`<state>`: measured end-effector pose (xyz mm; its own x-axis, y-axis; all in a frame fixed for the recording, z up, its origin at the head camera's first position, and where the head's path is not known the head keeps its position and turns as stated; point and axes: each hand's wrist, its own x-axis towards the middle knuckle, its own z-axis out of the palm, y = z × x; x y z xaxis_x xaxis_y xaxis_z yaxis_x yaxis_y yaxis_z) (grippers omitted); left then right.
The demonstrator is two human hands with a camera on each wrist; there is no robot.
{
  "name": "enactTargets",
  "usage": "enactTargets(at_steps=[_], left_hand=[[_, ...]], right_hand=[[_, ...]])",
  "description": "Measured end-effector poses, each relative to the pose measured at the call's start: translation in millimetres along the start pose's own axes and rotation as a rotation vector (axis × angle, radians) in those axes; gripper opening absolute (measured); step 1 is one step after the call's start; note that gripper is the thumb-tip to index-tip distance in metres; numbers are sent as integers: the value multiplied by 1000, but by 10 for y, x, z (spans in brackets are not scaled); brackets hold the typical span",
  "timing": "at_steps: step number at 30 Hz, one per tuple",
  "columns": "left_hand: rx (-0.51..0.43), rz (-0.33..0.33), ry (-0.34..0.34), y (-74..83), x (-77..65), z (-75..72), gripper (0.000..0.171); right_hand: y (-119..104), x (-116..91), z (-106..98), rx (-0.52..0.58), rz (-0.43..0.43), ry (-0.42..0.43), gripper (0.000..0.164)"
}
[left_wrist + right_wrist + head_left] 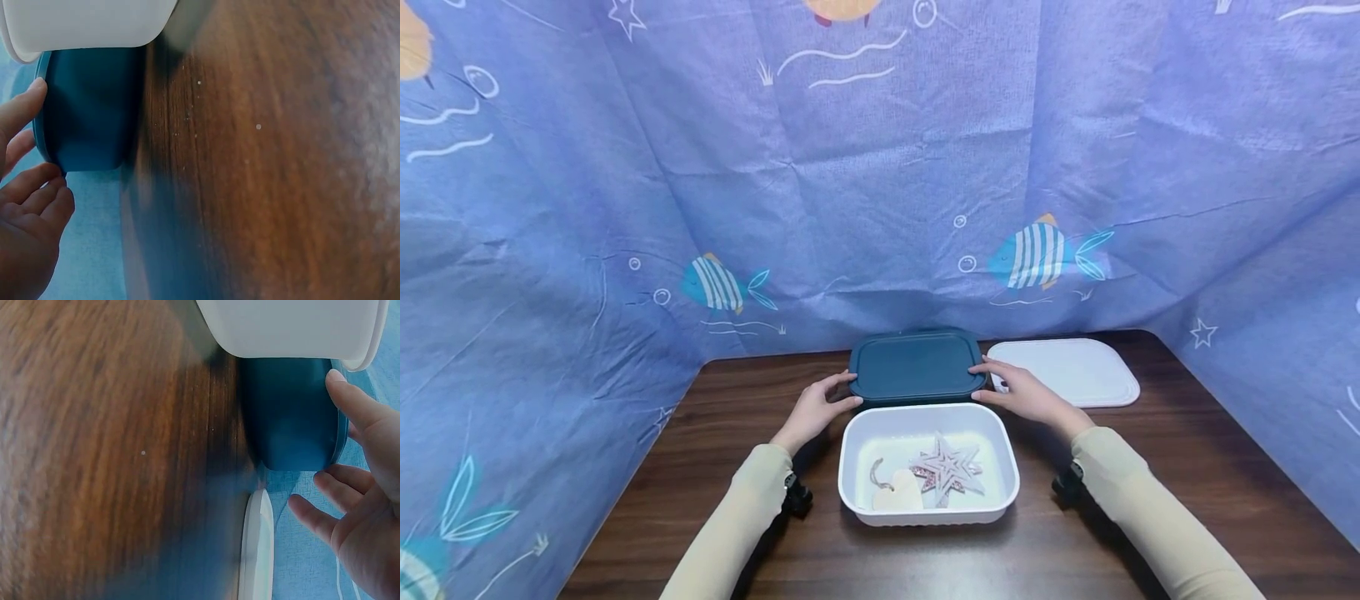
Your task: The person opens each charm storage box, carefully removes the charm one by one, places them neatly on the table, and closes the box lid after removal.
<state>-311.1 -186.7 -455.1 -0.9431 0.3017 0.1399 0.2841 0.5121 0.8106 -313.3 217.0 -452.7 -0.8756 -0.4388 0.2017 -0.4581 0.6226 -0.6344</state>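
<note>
A dark teal lidded box point(917, 367) stands at the back of the table, behind an uncovered white box point(928, 515). My left hand point(816, 408) grips the teal box's left end, thumb at the front corner and fingertips along the side. At the opposite end my right hand point(1026, 392) holds the rim, its thumb in front and index finger on the lid edge; its lower fingers spread loosely in the right wrist view. Inside the white box lie star-shaped ornaments point(950, 468) and a pale flat piece point(898, 493) with a string loop.
A white lid point(1067, 367) lies flat on the wooden table point(760, 542), right of the teal box and beside my right hand. Directly behind the table's back edge hangs a blue fish-print cloth point(887, 208), which also rises at both sides.
</note>
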Motion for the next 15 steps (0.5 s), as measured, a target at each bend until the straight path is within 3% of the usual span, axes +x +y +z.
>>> enactTargets(at_steps=[15], left_hand=[[-32, -12, 19, -40, 6, 30, 52]], right_hand=[[25, -16, 34, 37, -1, 23, 54]])
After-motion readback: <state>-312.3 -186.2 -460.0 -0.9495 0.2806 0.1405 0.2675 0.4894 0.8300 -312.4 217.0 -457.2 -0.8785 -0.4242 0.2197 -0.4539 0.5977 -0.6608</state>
